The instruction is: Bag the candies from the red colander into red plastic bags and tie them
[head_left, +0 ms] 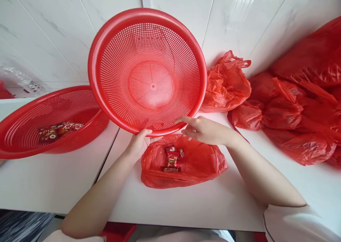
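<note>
A large red plastic colander is tilted up so that its perforated inside faces me, and no contents show in it. At its lower rim my left hand is closed on the edge, thumb on the near side and fingers partly hidden beneath. My right hand is by the lower right of the rim, fingers apart and stretched toward the basin; whether they touch it I cannot tell. Below both hands lies an opened red plastic bag. Inside that bag are several small wrapped sweets.
To the left, a second red colander holds several wrapped packets. A red bag stands against the tiled wall. More filled red bags are heaped at right on the white table. Clear plastic lies far left.
</note>
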The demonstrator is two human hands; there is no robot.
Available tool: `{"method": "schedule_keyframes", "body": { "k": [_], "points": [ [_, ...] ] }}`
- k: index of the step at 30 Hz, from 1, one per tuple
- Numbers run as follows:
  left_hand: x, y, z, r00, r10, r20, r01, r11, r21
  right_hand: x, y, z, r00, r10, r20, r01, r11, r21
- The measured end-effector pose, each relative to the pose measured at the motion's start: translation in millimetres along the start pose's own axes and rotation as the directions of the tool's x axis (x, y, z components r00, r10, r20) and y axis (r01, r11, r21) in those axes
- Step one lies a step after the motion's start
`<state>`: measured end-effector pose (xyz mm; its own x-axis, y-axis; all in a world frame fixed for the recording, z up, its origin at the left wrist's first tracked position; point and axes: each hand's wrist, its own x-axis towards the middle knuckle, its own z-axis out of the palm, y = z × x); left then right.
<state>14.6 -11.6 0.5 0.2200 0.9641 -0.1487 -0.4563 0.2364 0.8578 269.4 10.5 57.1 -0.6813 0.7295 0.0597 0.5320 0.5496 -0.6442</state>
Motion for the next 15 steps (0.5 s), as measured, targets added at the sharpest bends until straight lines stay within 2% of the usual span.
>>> {"method": "schedule_keyframes", "body": {
  "k": [3, 4, 6, 8, 10, 12, 13, 14, 15],
  "points": [
    [1.0, 3.8, -2.0, 0.999, 0.037, -0.015, -0.037, 0.999, -0.028, 3.9, 7.8, 4.5, 0.987, 0.008, -0.163, -0.027, 0.993, -0.118],
    [0.8, 5.0, -2.6, 0.999, 0.04, -0.017, -0.04, 0.999, -0.025, 6.6, 8.7, 6.6, 0.97, -0.026, -0.241, -0.006, 0.991, -0.131],
    [-1.1, 8.4, -3.5, 0.998, 0.058, -0.007, -0.058, 0.998, 0.002, 11.7, 6.9, 9.6, 0.905, -0.108, -0.411, 0.048, 0.987, -0.153],
    [-5.6, 14.7, -4.0, 0.994, 0.077, 0.075, -0.083, 0.993, 0.078, 14.0, 2.2, 8.8, 0.819, -0.16, -0.551, 0.079, 0.983, -0.168],
    [-12.6, 25.3, -3.9, 0.967, 0.031, 0.252, -0.097, 0.963, 0.253, 12.8, -1.5, 4.0, 0.748, -0.167, -0.642, 0.087, 0.984, -0.154],
    [-21.0, 39.2, -3.5, 0.926, -0.052, 0.374, -0.155, 0.851, 0.501, 9.6, -1.4, -3.5, 0.699, -0.144, -0.701, 0.108, 0.99, -0.096],
    [-25.2, 46.5, -3.6, 0.932, -0.05, 0.358, -0.199, 0.755, 0.624, 7.9, 0.3, -7.7, 0.677, -0.133, -0.723, 0.129, 0.99, -0.06],
    [-28.9, 53.7, -4.4, 0.959, 0.01, 0.282, -0.224, 0.634, 0.74, 6.5, 2.6, -12.2, 0.657, -0.124, -0.744, 0.156, 0.987, -0.027],
    [-32.1, 60.3, -6.1, 0.98, 0.12, 0.158, -0.197, 0.498, 0.845, 5.4, 5.3, -16.7, 0.632, -0.119, -0.766, 0.185, 0.983, -0.001]
  ]
}}
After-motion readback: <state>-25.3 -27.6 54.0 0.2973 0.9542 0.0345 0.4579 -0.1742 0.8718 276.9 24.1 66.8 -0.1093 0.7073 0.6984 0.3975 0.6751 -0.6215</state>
